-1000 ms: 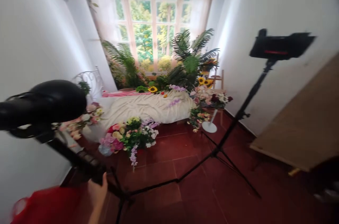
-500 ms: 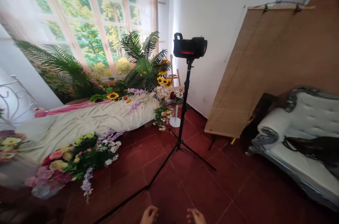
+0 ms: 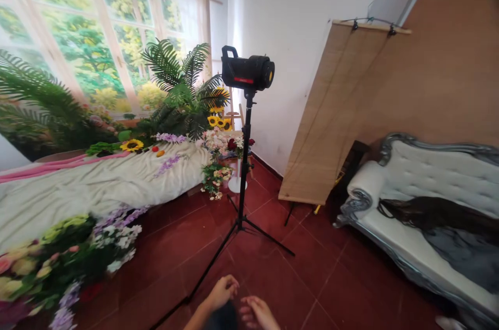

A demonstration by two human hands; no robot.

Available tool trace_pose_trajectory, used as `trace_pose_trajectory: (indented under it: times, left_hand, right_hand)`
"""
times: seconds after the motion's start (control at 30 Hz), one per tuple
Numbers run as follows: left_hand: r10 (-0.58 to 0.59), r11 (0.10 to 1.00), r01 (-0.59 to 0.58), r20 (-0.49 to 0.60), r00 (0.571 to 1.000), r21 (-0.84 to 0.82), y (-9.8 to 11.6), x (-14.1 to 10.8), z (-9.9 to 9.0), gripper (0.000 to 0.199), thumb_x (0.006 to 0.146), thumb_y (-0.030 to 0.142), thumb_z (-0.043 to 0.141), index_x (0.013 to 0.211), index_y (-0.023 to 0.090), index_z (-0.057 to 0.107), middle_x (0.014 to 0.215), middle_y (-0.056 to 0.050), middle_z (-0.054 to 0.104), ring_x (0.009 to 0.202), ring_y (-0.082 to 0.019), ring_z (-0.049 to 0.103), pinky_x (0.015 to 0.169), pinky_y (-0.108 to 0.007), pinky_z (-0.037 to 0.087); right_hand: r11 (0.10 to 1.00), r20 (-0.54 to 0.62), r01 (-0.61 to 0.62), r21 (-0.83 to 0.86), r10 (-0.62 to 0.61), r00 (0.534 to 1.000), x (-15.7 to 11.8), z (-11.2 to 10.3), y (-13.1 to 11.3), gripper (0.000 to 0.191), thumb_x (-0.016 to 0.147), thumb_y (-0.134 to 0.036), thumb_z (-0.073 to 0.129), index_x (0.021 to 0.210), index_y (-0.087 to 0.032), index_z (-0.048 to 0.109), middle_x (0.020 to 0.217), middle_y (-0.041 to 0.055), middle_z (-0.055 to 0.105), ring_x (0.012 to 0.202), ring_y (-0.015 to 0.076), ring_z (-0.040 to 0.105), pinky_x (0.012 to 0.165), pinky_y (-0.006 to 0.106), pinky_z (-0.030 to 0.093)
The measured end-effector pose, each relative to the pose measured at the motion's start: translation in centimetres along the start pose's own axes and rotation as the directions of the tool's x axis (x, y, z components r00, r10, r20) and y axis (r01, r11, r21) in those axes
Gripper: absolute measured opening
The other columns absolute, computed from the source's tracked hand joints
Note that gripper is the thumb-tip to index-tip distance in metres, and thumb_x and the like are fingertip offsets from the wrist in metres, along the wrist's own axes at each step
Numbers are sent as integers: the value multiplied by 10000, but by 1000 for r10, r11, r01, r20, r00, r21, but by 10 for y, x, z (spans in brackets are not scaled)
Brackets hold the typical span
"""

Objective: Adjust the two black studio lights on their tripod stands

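Low in the view, my left hand point(image 3: 223, 291) is raised with its fingers curled but apart, and nothing shows in it. Close on its right is my right hand point(image 3: 257, 311), fingers loosely bent and parted, also holding nothing. The two hands do not touch. Ahead of them stands a black tripod stand point(image 3: 242, 179) with its legs spread on the red tiles. A black studio light point(image 3: 248, 71) with a handle and a red mark sits on top of it. Neither hand touches the stand.
Left, a bed with a cream cloth point(image 3: 156, 174) has flower bunches point(image 3: 50, 252) before it and palm leaves point(image 3: 183, 80) behind. A bamboo blind point(image 3: 315, 122) hangs right of the stand. A white tufted sofa point(image 3: 440, 174) at the right holds dark cloth point(image 3: 460, 247).
The view has turned right, so the stand, bed and sofa sit further left. Both my hands have risen further into view and come closer together.
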State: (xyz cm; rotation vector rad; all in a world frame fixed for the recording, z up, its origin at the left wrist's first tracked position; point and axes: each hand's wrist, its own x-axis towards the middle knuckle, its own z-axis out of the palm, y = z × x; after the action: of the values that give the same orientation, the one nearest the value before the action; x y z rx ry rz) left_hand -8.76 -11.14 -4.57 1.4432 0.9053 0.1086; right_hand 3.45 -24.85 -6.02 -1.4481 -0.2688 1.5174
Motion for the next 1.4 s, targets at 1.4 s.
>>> trace_pose_trajectory:
  times: [1.4]
  left_hand:
    - [562, 723, -689, -624, 543, 52, 482, 303, -137, 410, 651, 536, 670, 565, 152, 555, 454, 16, 516, 417, -92, 479, 465, -218, 384]
  right_hand:
    - [691, 597, -487, 535, 99, 796, 243, -23, -496, 292, 833, -352, 566, 664, -167, 416, 495, -63, 481, 341, 15, 337, 293, 86, 246]
